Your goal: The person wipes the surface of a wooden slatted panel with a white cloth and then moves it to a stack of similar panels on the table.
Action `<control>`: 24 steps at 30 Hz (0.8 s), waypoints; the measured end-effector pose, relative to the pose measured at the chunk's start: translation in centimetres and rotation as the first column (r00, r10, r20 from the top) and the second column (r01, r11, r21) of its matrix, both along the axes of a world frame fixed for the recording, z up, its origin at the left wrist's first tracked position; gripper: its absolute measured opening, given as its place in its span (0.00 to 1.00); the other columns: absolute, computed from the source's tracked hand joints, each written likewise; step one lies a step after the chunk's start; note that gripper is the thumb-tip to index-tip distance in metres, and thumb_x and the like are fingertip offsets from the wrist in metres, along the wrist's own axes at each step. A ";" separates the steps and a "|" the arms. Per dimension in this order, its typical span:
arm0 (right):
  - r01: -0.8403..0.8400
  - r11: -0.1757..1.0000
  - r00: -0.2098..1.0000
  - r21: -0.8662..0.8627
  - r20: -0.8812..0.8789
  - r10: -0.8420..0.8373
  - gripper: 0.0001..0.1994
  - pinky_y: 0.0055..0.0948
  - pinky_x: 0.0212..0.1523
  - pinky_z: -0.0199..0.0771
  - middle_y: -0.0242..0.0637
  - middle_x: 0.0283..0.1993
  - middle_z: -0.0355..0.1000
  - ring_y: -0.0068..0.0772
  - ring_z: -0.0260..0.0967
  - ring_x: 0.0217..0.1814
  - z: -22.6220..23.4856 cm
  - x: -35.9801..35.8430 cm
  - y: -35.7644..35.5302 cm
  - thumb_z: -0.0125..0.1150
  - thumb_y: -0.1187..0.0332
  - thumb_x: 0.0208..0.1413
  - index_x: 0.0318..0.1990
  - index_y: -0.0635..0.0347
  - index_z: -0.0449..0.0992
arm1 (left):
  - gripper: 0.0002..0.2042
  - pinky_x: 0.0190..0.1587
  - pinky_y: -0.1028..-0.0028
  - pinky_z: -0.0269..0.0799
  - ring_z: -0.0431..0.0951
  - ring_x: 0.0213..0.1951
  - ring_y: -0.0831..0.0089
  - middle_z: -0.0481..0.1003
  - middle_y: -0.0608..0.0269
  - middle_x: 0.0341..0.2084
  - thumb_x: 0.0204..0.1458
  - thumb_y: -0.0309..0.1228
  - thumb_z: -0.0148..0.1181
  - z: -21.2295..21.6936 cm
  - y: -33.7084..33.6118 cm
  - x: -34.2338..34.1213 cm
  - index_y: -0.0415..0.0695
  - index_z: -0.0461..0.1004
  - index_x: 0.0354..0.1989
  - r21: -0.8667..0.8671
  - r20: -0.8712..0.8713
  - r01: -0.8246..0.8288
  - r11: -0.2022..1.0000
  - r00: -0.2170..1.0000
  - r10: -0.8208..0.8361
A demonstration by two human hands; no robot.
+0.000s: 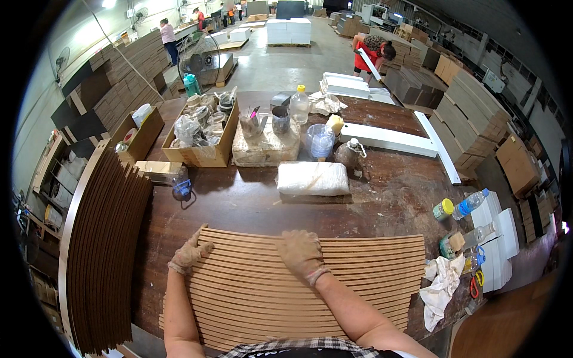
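Head view: one slatted brown panel (256, 298) lies flat on the dark table (239, 209), at the near side, directly before the person.
Left hand: gloved left hand (190, 255) at the panel's far left corner, thumb toward the slats (cannot tell whether the fingers pinch beneath).
Right hand: gloved right hand (301, 255) laid across the far slats near mid-length, fingers toward the far edge; not visibly clenched, any grip underneath cannot be told.
Handling, judged: reads as steadying the panel. Light, spread pressure should serve best; thin slats may flex if one is pressed alone.
Alignment: left corner as fixed reference, right hand guiding along the far edge.
Clearance: white wrapped bundle (313, 179) beyond the far edge, apart; white rag (443, 289) just beside the right end, best kept from under the slats.
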State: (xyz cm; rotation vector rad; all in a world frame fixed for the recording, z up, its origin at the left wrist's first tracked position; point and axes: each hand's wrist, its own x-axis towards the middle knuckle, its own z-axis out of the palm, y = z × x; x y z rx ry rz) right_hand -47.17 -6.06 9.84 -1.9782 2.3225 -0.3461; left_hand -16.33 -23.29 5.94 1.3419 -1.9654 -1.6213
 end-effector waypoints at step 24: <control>-0.006 1.000 1.000 0.007 0.011 0.006 0.17 0.40 0.44 0.70 0.38 0.35 0.74 0.39 0.72 0.40 0.5 0.1 0.1 0.51 0.52 0.65 0.39 0.57 0.77 | 0.37 0.46 0.76 0.71 0.71 0.40 0.80 0.75 0.66 0.42 0.60 0.39 0.64 -0.5 -0.1 0.5 0.50 0.52 0.75 -0.042 -0.049 0.034 0.999 0.998 -0.036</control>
